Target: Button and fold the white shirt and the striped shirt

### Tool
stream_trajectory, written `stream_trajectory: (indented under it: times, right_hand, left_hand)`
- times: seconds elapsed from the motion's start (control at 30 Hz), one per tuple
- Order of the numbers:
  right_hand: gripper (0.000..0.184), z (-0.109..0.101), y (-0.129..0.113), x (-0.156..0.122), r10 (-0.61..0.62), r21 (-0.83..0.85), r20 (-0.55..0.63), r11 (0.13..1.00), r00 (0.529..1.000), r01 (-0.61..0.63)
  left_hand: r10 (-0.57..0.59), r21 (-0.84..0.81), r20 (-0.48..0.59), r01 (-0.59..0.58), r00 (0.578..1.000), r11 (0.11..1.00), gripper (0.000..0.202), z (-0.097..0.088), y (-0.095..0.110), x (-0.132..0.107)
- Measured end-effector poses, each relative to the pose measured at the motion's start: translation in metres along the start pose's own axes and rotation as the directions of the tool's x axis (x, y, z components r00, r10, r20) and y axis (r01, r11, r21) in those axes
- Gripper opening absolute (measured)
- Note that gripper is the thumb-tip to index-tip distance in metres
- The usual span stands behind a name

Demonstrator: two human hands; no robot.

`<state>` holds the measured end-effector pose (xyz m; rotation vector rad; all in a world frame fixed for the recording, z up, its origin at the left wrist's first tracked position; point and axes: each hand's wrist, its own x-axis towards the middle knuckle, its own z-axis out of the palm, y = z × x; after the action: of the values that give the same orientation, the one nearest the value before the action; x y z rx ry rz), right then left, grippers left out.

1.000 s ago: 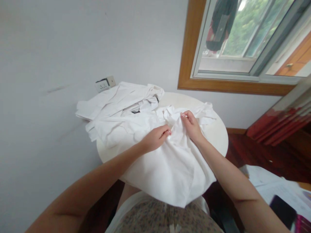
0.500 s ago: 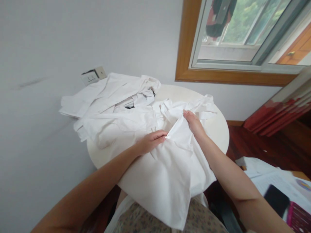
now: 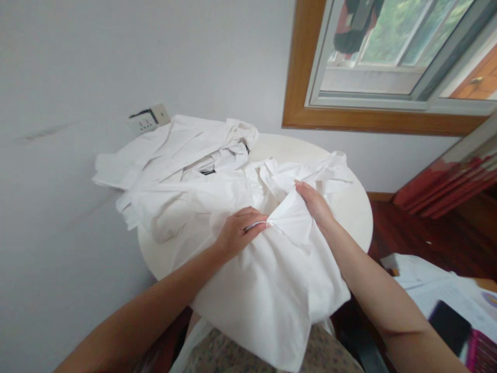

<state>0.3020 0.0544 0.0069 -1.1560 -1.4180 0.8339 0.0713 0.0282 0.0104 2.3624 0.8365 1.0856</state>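
Observation:
A white garment [image 3: 272,280] of thin cloth is spread over the round table and hangs off its near edge toward my lap. My left hand [image 3: 244,229] is closed in a pinch on the cloth near the middle; a thin pale strip, too small to name, shows between its fingers. Farther up and to the right, my right hand [image 3: 310,199] pinches the same garment's edge between thumb and fingers. Between the two hands the edge runs taut on a slant. Crumpled parts of the cloth lie beyond my hands.
More white clothes [image 3: 155,155] are heaped on the left of the white round table [image 3: 355,223], against the wall by a socket [image 3: 145,122]. At lower right, papers [image 3: 430,282] and a dark phone [image 3: 450,327] lie beside a pink-edged object [image 3: 483,352]. A window [image 3: 380,57] is ahead.
My left hand has turned slightly, so a thin pale strip now shows between its fingers. My right hand keeps its pinch. The view has shifted a little.

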Motion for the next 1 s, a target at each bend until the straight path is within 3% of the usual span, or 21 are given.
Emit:
stream_trajectory:
  times: [0.1,0.17,0.2,0.27,0.33,0.4,0.47,0.6,0.73,0.87,1.0]
  right_hand:
    - [0.032,0.004,-0.015,-0.009,-0.013,0.007,-0.101,1.0,0.995,0.014]
    - [0.026,0.005,-0.025,-0.016,-0.192,-0.171,-0.13,0.971,0.973,0.169]
    - [0.024,0.004,-0.03,-0.019,-0.303,-0.261,-0.091,0.927,0.949,0.271]
    - [0.027,0.002,-0.039,-0.023,-0.472,-0.344,0.103,0.809,0.876,0.476]
    - [0.029,0.0,-0.044,-0.026,-0.513,-0.28,0.362,0.737,0.778,0.616]
    - [0.03,0.001,-0.045,-0.026,-0.465,-0.189,0.554,0.737,0.69,0.649]
    - [0.03,0.003,-0.044,-0.026,-0.413,-0.14,0.632,0.772,0.656,0.62]
    - [0.024,0.01,-0.04,-0.029,-0.358,-0.086,0.624,0.852,0.694,0.517]
    - [0.017,0.015,-0.036,-0.032,-0.297,-0.106,0.578,0.896,0.76,0.431]
    - [0.009,0.016,-0.034,-0.032,-0.326,-0.149,0.528,0.873,0.784,0.463]
    - [0.004,0.015,-0.035,-0.031,-0.398,-0.124,0.515,0.841,0.759,0.526]
  left_hand:
    - [-0.015,0.004,-0.05,0.016,0.999,1.0,0.012,0.001,0.0,0.0]
    - [-0.047,0.006,-0.064,0.048,0.997,0.999,0.012,0.002,0.001,0.001]
    - [-0.065,0.006,-0.062,0.065,0.996,0.998,0.013,0.002,0.001,0.001]
    - [-0.101,0.006,-0.04,0.101,0.994,0.995,0.015,0.002,0.002,0.002]
    - [-0.158,-0.001,-0.006,0.158,0.987,0.987,0.017,0.002,0.003,0.003]
    - [-0.255,-0.036,0.043,0.256,0.966,0.966,0.021,0.002,0.004,0.003]
    - [-0.355,-0.13,0.122,0.37,0.927,0.92,0.025,0.001,0.004,0.003]
    - [-0.435,-0.315,0.291,0.515,0.852,0.797,0.034,0.001,0.002,0.003]
    - [-0.485,-0.345,0.306,0.57,0.819,0.746,0.032,0.003,0.002,0.002]
    - [-0.508,-0.282,0.238,0.56,0.828,0.779,0.028,0.002,0.004,0.0]
    - [-0.462,-0.214,0.193,0.497,0.866,0.841,0.025,-0.001,0.006,-0.002]
